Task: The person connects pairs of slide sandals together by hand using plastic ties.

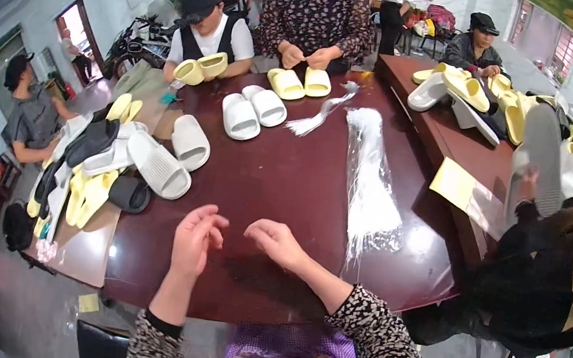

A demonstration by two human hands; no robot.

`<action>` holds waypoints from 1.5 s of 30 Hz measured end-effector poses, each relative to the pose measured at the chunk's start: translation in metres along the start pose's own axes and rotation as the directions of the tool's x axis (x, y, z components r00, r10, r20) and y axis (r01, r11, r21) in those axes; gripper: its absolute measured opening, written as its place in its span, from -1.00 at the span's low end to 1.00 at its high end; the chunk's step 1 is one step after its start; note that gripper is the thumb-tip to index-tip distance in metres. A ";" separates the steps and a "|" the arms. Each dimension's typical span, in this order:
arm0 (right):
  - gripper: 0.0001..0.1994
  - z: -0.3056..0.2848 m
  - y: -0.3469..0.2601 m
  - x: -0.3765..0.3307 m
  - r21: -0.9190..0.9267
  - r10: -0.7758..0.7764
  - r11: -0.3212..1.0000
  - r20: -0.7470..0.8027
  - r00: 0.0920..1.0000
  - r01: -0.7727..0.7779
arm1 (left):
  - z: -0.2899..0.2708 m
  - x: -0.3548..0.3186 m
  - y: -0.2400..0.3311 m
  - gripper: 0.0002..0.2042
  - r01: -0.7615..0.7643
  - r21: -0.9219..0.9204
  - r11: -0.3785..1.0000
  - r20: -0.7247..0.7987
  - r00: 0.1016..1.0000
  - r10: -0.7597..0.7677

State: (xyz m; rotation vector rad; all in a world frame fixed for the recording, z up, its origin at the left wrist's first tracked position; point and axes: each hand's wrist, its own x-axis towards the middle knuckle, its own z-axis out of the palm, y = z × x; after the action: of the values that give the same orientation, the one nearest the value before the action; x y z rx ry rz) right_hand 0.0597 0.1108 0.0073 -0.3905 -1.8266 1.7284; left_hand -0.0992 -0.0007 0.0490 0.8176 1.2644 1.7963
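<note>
Both my hands hover over the near part of the dark red table (278, 185), a short gap between them. My left hand (196, 238) is raised with its fingers loosely bent and apart, nothing visible in it. Opposite it, my right hand (278, 243) points left, its fingers loosely curved, and I see nothing held there. Nearest my left hand are a grey slide sandal (159, 165) and a black one (129, 194) at the edge of a pile. A bundle of thin white plastic strands (374, 193) in clear wrap lies beyond my right hand.
A white pair of slides (254, 110) sits farther back, near a smaller strand bunch (323, 110). Across the table a person (317, 19) handles yellow slides (297, 85). Another person (208, 32) sits beside them. More slides (469, 92) are heaped right, near a yellow-and-clear packet (470, 193).
</note>
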 end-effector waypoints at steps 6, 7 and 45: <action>-0.89 -0.034 0.033 0.018 0.541 0.287 0.833 -0.251 0.925 -0.111 | -0.029 0.131 -0.014 -0.69 -0.300 0.641 0.706 0.212 0.954 0.213; -0.89 -0.037 0.034 0.022 0.611 0.308 0.788 -0.292 0.906 -0.071 | -0.036 0.161 -0.018 -0.70 -0.439 0.751 0.492 0.332 0.896 0.294; -0.86 -0.043 0.035 0.030 0.449 0.238 0.893 -0.426 0.873 -0.024 | 0.030 0.396 -0.083 -0.69 -0.266 0.927 0.265 0.292 0.954 -0.064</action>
State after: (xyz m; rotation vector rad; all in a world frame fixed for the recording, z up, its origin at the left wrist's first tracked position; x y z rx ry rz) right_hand 0.0553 0.1668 -0.0214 -0.6947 -1.0521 1.8652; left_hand -0.2501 0.3730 0.0062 1.7834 2.1502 0.6805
